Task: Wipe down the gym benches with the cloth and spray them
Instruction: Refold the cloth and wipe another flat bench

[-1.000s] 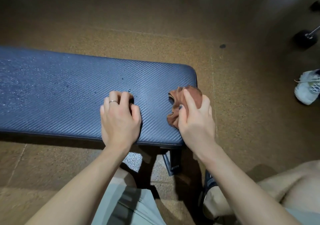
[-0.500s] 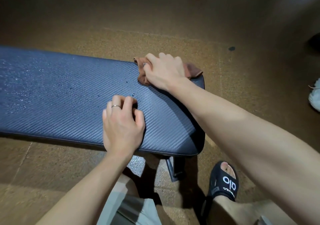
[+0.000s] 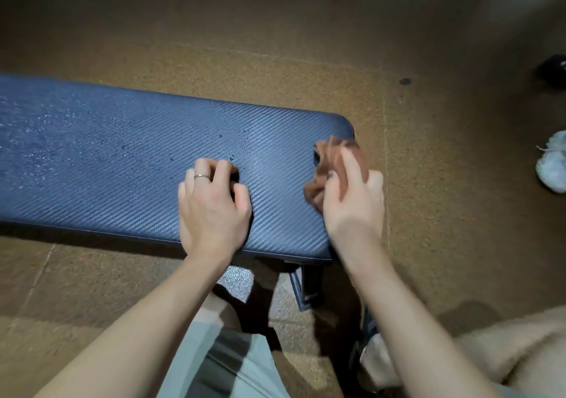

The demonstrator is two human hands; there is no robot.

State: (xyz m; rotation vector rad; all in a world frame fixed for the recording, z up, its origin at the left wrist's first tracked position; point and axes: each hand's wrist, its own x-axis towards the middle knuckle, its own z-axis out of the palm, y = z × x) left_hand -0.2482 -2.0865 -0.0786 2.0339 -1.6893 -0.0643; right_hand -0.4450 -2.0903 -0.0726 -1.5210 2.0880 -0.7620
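Brown cloth (image 3: 332, 168), one; bench (image 3: 122, 165), one

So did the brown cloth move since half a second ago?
Yes. The cloth, gripped by the right hand, came back from the far edge of the bench toward the near edge at its right end.

The bench (image 3: 122, 159) pad is covered in dark blue vinyl with a fine diagonal weave pattern like carbon fibre, slightly glossy, and beaded with small droplets toward the left of the frame. The cloth (image 3: 333, 165), right of centre, is soft, matt, rust-brown fabric, crumpled into folds. A smooth, shiny metal ring (image 3: 200, 176) sits on one finger. The floor (image 3: 444, 183) is a matt, speckled, grainy tan surface, rubber-like. Below the pad, the bench leg (image 3: 301, 287) looks like dark painted metal.
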